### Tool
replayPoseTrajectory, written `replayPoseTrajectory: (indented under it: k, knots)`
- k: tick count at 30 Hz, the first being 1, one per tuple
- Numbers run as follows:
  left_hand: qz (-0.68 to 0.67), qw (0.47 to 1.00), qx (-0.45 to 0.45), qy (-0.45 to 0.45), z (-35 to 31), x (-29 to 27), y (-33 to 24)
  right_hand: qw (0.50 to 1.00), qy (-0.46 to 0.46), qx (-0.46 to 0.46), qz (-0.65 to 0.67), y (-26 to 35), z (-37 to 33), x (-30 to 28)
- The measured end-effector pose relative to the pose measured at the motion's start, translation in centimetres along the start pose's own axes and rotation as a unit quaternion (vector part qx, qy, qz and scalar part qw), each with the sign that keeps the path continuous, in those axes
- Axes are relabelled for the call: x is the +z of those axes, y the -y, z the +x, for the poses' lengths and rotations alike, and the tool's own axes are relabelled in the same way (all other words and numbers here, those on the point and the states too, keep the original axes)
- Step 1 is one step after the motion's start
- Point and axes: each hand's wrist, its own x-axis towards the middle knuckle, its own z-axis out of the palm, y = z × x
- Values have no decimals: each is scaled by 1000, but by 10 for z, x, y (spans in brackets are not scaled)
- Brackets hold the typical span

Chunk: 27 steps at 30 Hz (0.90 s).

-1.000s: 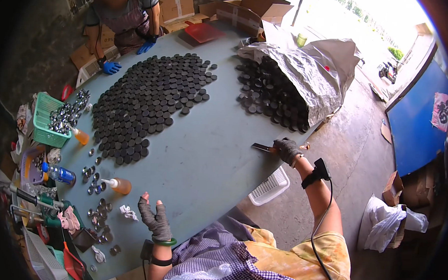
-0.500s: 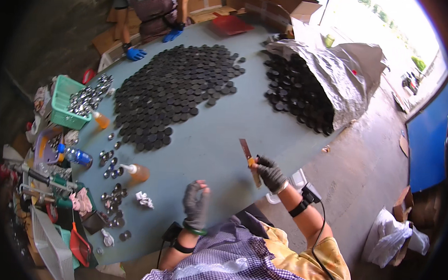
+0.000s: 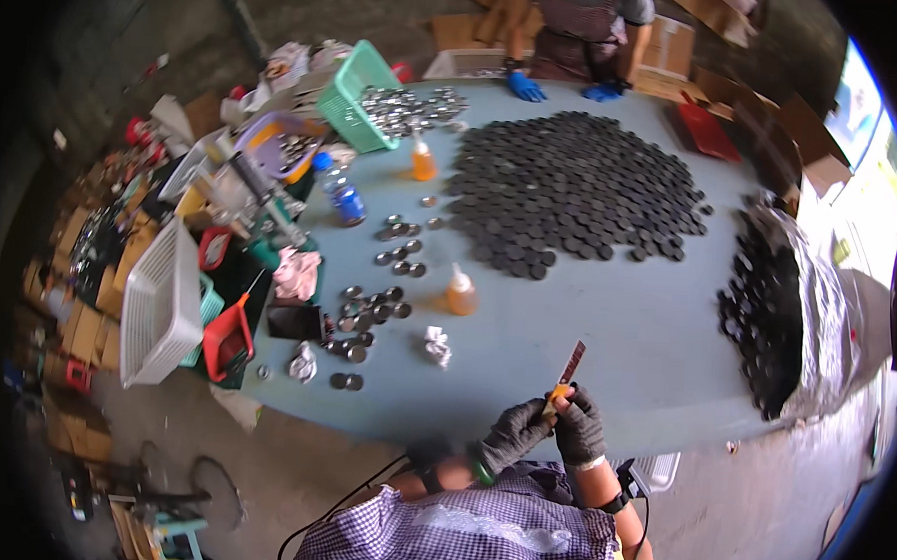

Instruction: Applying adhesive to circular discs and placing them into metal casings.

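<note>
Both my hands, in grey fingerless gloves, come together over the table's near edge. My right hand (image 3: 580, 428) is closed on a thin flat blade (image 3: 571, 363) with a yellow grip. The blade points up and away from me, clear of the tabletop. My left hand (image 3: 515, 435) has its fingers closed around the lower end of the same grip, touching the right fingers. Many black round discs (image 3: 573, 185) lie spread in one layer on the grey-blue table (image 3: 525, 353) beyond my hands. A crumpled white tissue (image 3: 438, 347) lies left of them.
Orange-liquid bottles (image 3: 461, 293), shiny metal discs (image 3: 367, 311) and a blue-labelled bottle (image 3: 340, 190) stand to the left. A green basket (image 3: 352, 91) holds metal pieces. A silver sack (image 3: 832, 317) spills black discs at right. A person in blue gloves (image 3: 525, 86) stands across.
My left hand has moved from the tabletop's left to the blade's grip, meeting my right hand. Both are nearer my body. The view has swung left.
</note>
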Motion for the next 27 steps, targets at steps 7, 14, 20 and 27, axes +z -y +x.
replayPoseTrajectory:
  k: [7, 14, 20, 27]
  knots:
    - [54, 996, 27, -72, -31, -19, -14, 993, 29, -54, -104, -7, 5, 19]
    - [69, 993, 37, -89, -49, -32, -21, 980, 50, -122, -152, 13, 17, 47]
    - [110, 981, 114, -110, -61, -40, -15, 979, 82, -103, -158, 10, 19, 60]
    - [104, 977, 131, -133, -79, -57, -44, 981, 136, -75, -116, -4, 26, 80]
